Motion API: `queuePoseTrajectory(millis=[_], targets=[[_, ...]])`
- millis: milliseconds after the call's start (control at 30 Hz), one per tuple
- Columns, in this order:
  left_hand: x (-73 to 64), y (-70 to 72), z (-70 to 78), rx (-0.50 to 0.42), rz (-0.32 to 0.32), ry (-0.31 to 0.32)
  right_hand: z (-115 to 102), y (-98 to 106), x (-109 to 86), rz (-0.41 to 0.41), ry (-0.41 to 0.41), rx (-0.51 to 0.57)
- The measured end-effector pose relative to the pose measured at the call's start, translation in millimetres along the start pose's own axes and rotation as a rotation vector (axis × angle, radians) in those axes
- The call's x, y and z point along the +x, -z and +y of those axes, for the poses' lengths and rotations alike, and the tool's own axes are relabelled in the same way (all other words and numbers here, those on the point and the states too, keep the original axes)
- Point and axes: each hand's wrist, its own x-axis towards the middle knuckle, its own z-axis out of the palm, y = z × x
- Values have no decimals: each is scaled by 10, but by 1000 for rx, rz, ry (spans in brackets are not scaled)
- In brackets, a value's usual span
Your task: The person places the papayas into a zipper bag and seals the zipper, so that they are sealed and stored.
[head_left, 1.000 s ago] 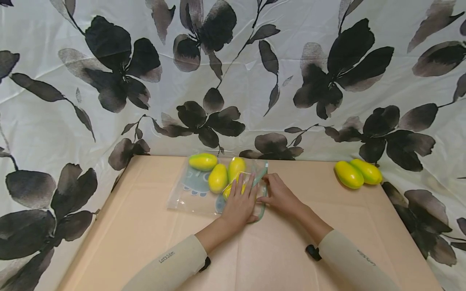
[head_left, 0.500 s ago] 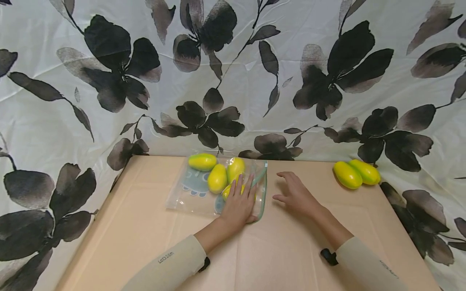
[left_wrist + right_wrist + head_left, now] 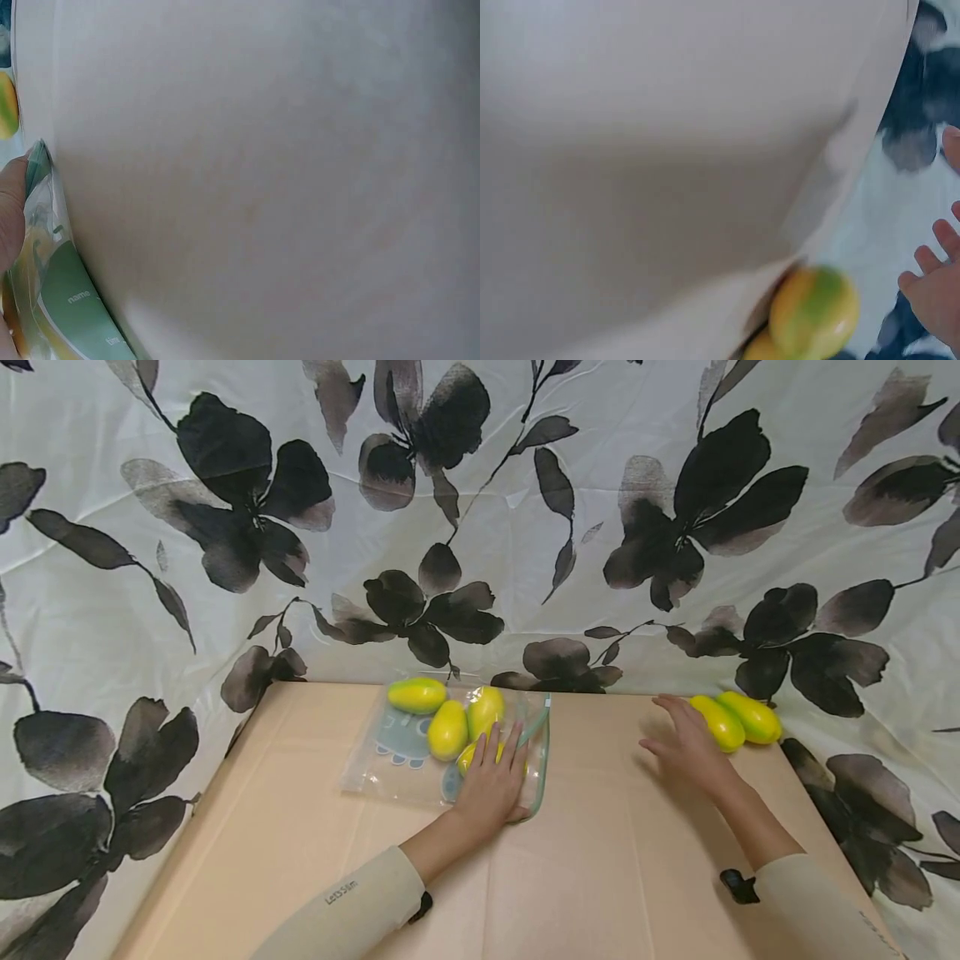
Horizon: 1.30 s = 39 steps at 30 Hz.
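My left hand [image 3: 491, 789] lies with fingers straight on a clear zip bag [image 3: 542, 781], near its green-edged mouth. Several yellow mangoes are in the bag, among them one mango [image 3: 448, 731] at its middle; another is partly covered by the left fingers. In the left wrist view the bag's green printed corner [image 3: 79, 300] shows beside part of the hand. My right hand [image 3: 693, 756], fingers apart and holding nothing, hovers just left of two loose mangoes [image 3: 752, 718]. A green patch marks the nearer mango [image 3: 814, 311] in the right wrist view.
Both hands are over a tan table [image 3: 420, 877] with creases in its surface. The loose mangoes sit close to its back right corner. Behind it hangs a white cloth [image 3: 540, 543] with dark flowers.
My right hand has left the bag's mouth and moved right across the table to the two loose mangoes. The left hand has stayed on the bag.
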Motion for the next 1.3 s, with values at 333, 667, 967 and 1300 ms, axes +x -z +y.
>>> queuePoseTrajectory(millis=[333, 667, 967, 1300], targets=[[16, 5, 3, -19, 2, 0, 468, 360, 24, 25, -86, -106], [11, 4, 15, -28, -6, -2, 680, 431, -103, -67, -159, -162], [7, 1, 1, -14, -5, 2, 771, 317, -126, 27, -69, -167], [1, 5, -5, 6, -8, -8, 815, 248, -133, 98, 23, -178]])
